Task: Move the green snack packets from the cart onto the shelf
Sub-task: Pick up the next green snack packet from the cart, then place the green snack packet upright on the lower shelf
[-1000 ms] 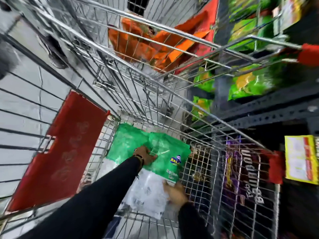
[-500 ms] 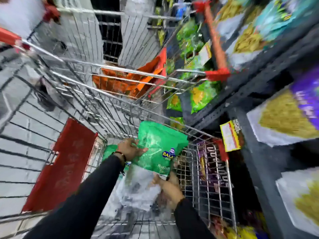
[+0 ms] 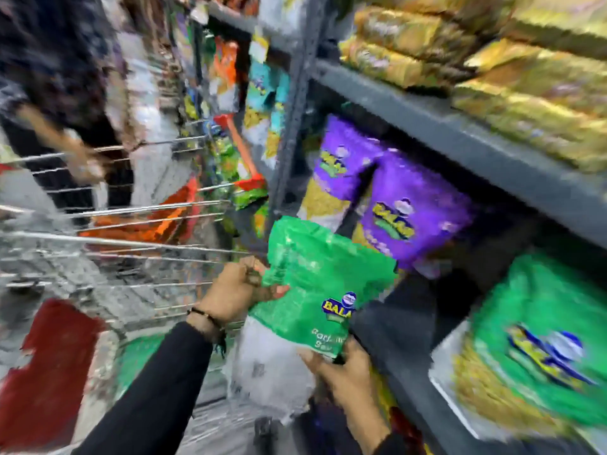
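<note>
The left hand is closed on the left edge of a green plastic snack packet with a clear lower part, the fingers folded over the crumpled film and the thumb lying on the front of it. The right hand grips the lower right corner of the same packet from below, with the fingers curled around the edge just under the printed words. The packet is held up in the air between the silver wire shopping cart and the grey metal shelf; it touches neither of them, and it is tilted with its top toward the shelf. Both arms wear long black sleeves, and a thin dark band sits on the left wrist. In the cart a red plastic flap is seen at the left, and a second green packet lies on the bottom, partly hidden by the left arm. On the shelf stand purple snack packets and, lower right, another large green packet; yellow packets lie on the board above. Another person in dark clothes stands behind the cart. The held packet carries a blue and yellow logo reading "BALA", cut off by a fold; the white words below it are too blurred to read.
</note>
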Demonstrator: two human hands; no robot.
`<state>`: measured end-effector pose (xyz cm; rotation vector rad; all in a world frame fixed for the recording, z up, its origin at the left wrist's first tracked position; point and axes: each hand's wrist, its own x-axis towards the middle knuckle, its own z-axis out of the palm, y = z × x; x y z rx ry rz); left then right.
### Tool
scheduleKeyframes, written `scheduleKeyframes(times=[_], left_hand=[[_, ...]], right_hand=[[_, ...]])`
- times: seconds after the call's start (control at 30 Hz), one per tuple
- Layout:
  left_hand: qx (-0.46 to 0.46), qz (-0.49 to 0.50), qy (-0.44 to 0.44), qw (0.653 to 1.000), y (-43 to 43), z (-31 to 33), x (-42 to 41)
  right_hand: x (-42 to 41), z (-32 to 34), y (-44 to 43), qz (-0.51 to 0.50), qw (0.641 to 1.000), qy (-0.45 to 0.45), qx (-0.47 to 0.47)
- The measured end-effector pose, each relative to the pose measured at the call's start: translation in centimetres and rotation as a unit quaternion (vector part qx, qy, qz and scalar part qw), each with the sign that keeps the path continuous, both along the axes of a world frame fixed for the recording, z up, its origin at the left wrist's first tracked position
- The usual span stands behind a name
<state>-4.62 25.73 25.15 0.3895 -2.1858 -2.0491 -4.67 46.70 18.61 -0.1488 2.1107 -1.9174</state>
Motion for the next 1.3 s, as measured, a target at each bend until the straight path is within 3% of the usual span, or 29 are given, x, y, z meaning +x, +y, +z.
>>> scheduleKeyframes(times=[0.2, 0.4, 0.73, 0.83, 0.97, 1.1, 1.2, 1.3], left_hand=[[0.042, -0.206, 0.062, 0.976, 14.6, 2.6, -0.3], [0.061, -0.359, 0.102, 0.926, 28.3, 3.7, 0.6], [0.073, -0.407, 0.095, 0.906, 40.1, 5.8, 1.1], [0.056, -0.423, 0.081, 0.901, 41.1, 5.2, 1.0], [0.088, -0.422, 0.058, 0.900, 41.3, 4.3, 1.3], [0.125, -0.407, 0.070, 0.902, 41.2, 4.9, 1.2], [0.135, -0.419, 0.074, 0.895, 41.2, 5.1, 1.3], [0.085, -0.412, 0.110, 0.900, 41.4, 4.5, 2.0]], right_hand=[[6.7, 4.2, 14.6, -0.158, 0.986, 0.053, 0.018], [13.1, 5.3, 25.7, -0.337, 0.933, 0.104, 0.076], [14.7, 5.2, 34.2, -0.507, 0.838, 0.152, 0.135], [14.4, 5.0, 34.7, -0.501, 0.834, 0.140, 0.181], [14.8, 3.8, 34.6, -0.504, 0.835, 0.143, 0.167], [15.9, 3.2, 32.5, -0.588, 0.774, 0.190, 0.141], [16.0, 1.7, 30.1, -0.538, 0.805, 0.198, 0.156], [15.2, 0.9, 28.9, -0.485, 0.842, 0.169, 0.164]])
